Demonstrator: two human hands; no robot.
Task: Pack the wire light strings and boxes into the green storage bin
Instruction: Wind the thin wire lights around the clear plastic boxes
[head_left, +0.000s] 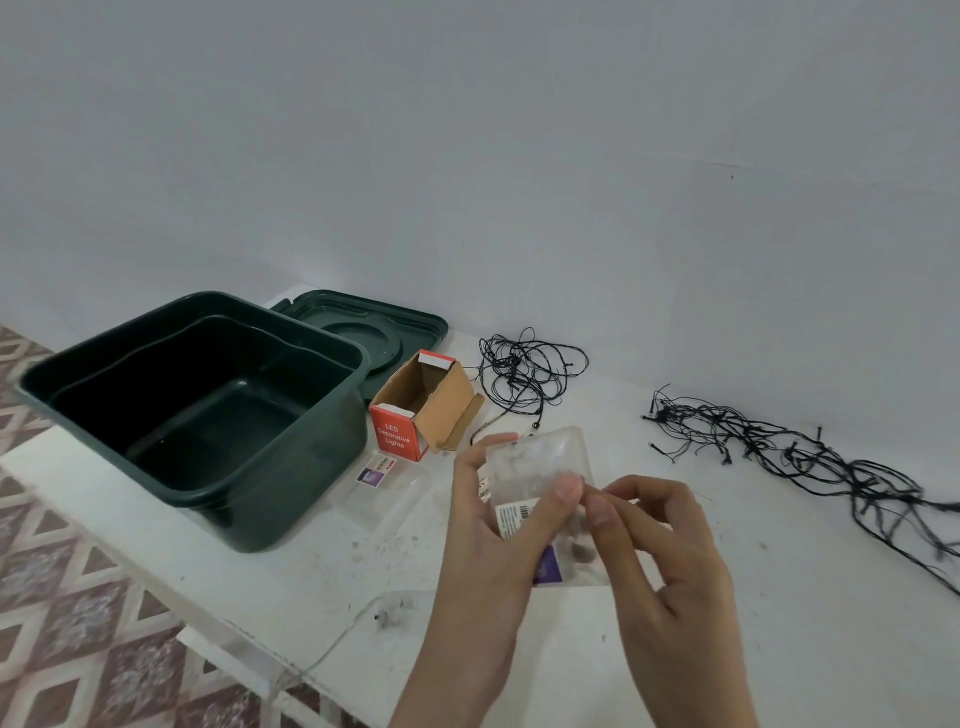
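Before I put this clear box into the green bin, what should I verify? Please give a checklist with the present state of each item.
1. Green bin open, lid off: ok.
2. Bin inside bare: ok.
3. Clear box held: ok; left hand grips it, right hand pinches its edge.
4. Clear box closed: cannot tell.
5. Way to the bin: ok if lifted over the red box.
6. Wires packed: not ok; tangled wire string and long wire string lie on the table.
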